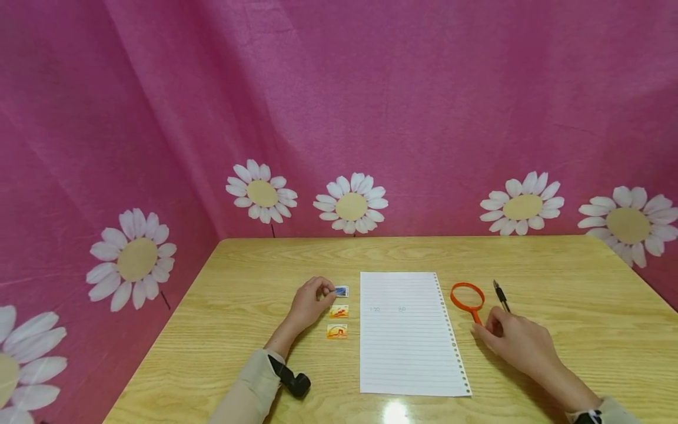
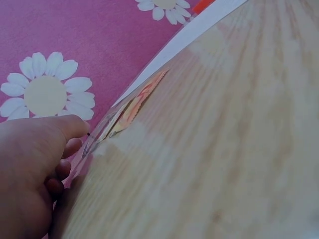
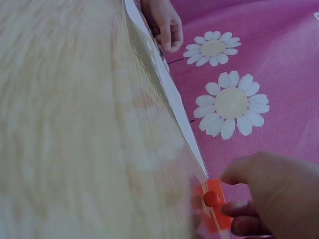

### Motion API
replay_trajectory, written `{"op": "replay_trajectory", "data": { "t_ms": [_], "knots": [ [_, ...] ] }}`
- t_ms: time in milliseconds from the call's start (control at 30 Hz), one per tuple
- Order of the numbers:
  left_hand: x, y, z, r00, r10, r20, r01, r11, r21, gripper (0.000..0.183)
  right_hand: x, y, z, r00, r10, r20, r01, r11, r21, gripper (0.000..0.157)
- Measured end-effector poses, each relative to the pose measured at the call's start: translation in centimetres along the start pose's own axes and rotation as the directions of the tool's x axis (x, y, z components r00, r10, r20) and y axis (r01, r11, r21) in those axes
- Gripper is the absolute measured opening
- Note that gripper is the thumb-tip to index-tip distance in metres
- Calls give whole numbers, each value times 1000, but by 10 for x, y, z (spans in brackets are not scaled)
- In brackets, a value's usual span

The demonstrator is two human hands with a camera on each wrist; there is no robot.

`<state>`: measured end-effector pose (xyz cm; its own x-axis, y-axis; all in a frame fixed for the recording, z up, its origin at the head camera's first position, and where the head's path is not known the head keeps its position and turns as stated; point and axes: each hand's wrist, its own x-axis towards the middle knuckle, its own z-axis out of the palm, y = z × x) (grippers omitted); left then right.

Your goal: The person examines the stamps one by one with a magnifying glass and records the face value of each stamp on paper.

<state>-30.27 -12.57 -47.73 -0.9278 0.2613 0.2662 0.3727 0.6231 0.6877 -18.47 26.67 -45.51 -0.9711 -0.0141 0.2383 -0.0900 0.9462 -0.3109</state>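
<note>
My left hand is at the left edge of a small blue picture stamp, with the tips of the thumb and forefinger pinching that edge. Below it, two yellow-orange stamps lie in a column; from the left wrist they show as thin slivers. At the right, my right hand rests with loosely bent fingers beside the handle end of an orange-red magnifying glass, which lies flat. In the right wrist view the handle sits just beyond the fingertips.
A lined, punched sheet of paper lies between the hands, with handwritten numbers in its upper part. A black pen lies right of the magnifying glass, partly behind my right hand. The wooden table meets a pink daisy-patterned curtain.
</note>
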Motion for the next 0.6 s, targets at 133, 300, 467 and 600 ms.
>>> {"op": "replay_trajectory", "data": {
  "t_ms": [133,300,467,600],
  "knots": [
    [-1,0,0,1000,1,-15,-1,999,-37,5,3,2,0,999,-36,-24,37,996,81,26],
    [-5,2,0,999,25,-25,-27,997,-69,6,8,9,6,972,-179,-155,211,952,224,21],
    [-11,5,-2,998,54,-32,-56,995,-78,6,12,15,9,936,-236,-260,291,936,198,26],
    [-17,10,-3,996,81,-25,-83,994,-76,6,15,20,9,943,-217,-251,269,943,194,25]
  ]
}}
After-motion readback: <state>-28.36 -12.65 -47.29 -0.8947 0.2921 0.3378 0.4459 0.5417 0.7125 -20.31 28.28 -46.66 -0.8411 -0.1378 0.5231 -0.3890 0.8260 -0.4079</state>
